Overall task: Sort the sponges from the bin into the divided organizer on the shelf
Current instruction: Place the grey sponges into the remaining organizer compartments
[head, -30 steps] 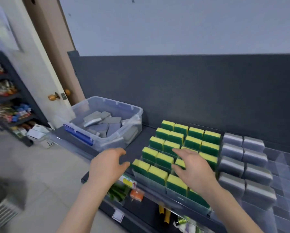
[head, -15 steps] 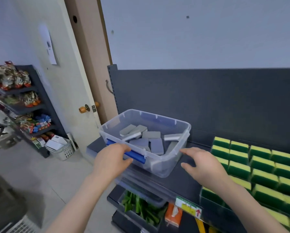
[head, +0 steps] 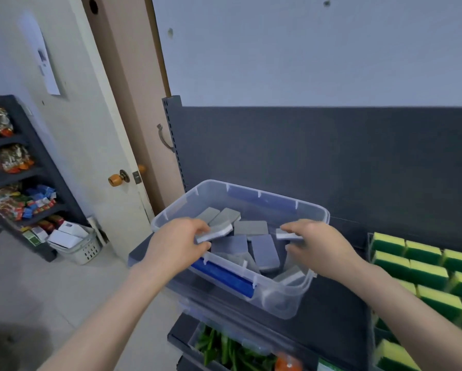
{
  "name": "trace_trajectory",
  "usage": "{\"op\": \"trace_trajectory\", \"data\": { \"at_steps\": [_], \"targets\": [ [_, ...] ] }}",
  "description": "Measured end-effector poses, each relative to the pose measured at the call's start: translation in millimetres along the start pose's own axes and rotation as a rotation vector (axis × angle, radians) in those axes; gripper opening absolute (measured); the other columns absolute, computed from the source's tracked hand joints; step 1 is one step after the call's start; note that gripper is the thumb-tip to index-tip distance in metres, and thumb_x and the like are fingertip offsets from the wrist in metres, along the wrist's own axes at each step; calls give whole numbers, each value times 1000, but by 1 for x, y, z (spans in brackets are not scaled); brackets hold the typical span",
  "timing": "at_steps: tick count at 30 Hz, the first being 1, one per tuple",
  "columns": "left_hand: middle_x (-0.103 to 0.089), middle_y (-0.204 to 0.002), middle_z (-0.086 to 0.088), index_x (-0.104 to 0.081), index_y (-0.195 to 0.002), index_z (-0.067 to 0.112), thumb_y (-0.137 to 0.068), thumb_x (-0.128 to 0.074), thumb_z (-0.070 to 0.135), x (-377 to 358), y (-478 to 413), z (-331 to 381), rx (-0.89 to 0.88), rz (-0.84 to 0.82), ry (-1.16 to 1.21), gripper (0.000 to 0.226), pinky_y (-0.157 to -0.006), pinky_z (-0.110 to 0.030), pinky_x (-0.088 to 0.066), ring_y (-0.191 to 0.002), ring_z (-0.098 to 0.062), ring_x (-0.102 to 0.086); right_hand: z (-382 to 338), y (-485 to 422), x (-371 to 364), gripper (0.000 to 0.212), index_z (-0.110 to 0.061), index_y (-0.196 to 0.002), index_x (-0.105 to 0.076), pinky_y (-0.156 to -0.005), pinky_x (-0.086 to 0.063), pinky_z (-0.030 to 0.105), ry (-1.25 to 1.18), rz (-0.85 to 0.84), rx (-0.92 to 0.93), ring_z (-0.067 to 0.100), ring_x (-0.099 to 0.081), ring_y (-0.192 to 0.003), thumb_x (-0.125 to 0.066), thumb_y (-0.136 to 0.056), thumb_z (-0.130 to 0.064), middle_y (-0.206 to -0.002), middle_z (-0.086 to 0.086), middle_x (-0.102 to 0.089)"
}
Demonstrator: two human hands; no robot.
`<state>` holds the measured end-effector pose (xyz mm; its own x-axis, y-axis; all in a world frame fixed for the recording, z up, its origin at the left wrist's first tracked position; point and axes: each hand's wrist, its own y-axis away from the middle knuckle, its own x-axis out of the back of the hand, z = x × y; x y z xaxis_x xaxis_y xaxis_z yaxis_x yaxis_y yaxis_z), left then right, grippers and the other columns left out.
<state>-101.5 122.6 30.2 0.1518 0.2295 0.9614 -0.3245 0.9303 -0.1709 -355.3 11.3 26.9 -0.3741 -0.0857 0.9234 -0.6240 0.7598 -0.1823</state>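
Note:
A clear plastic bin with a blue latch stands on the dark shelf and holds several grey sponges. My left hand reaches into the bin's left side and pinches a grey-and-white sponge. My right hand is over the bin's right side and grips another grey sponge. At the right edge, the divided organizer shows rows of yellow-and-green sponges.
A cream door with a wooden knob stands left of the shelf. Further left, a dark rack holds packaged snacks, with a white basket on the floor. Green vegetables lie on the shelf below.
The view swung left from the organizer to the bin. Both hands went from hovering at the bin's rim into the bin, and each took hold of a grey sponge.

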Motion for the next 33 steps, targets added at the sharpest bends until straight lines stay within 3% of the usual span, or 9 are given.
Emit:
{"op": "trace_trajectory", "data": {
  "at_steps": [5, 9, 16, 20, 24, 26, 29, 33],
  "targets": [
    [-67, -107, 13, -64, -113, 32, -82, -63, 39, -19, -55, -10, -5, -49, -56, 32, -78, -30, -51, -97, -12, -61, 10, -40, -22, 41, -31, -128, -53, -91, -45, 26, -13, -70, -22, 14, -55, -114, -56, -87, -29, -129, -10, -56],
    [-63, -120, 6, -56, -127, 29, -82, -63, 41, -43, -103, -9, -35, -170, -111, 47, -85, -33, -50, -108, -17, -58, 19, -69, -37, 43, -31, -130, -51, -87, -44, 26, 0, -118, -5, 14, -54, -113, -54, -87, -31, -126, -8, -58],
    [-56, -116, -1, -42, -130, 21, -71, -66, 56, -93, -141, -11, -85, -320, -263, 73, -76, -34, -50, -104, -24, -56, 29, -102, -49, 42, -31, -128, -53, -91, -43, 26, -38, -134, 25, 14, -53, -116, -55, -87, -33, -128, -8, -57],
    [-53, -117, -2, -43, -130, 22, -73, -67, 49, -107, -150, -23, -81, -369, -270, 67, -79, -37, -51, -105, -26, -56, 26, -106, -59, 44, -30, -130, -51, -94, -39, 24, -109, -151, 17, 13, -51, -118, -56, -87, -35, -129, -9, -56],
    [-63, -91, 3, -48, -107, 25, -77, -67, 35, -95, -162, -43, -5, -195, -2, 36, -72, -34, -51, -89, -21, -62, 28, -108, -61, 42, -31, -128, -53, -92, -41, 22, -188, -119, -4, 9, -54, -112, -58, -87, -33, -123, -12, -59],
    [-62, -80, 4, -49, -94, 24, -75, -74, 30, -84, -167, -49, 66, -152, 233, 32, -69, -35, -49, -79, -20, -62, 27, -110, -62, 41, -31, -127, -55, -92, -44, 23, -238, -108, -23, 6, -55, -107, -60, -86, -32, -121, -14, -60],
    [-70, -86, 2, -57, -92, 21, -73, -79, 16, -69, -166, -51, 85, -188, 591, 30, -78, -42, -54, -83, -19, -67, 19, -114, -62, 42, -31, -126, -55, -93, -47, 26, -317, -90, -43, 3, -56, -103, -62, -84, -29, -120, -15, -60],
    [-70, -91, 6, -65, -96, 25, -72, -79, 6, -52, -167, -41, -47, -116, 687, 33, -85, -23, -51, -88, -10, -66, 5, -125, -63, 50, -30, -130, -51, -94, -47, 26, -389, -11, -56, 2, -56, -106, -65, -83, -24, -122, -13, -60]
  ]
}}
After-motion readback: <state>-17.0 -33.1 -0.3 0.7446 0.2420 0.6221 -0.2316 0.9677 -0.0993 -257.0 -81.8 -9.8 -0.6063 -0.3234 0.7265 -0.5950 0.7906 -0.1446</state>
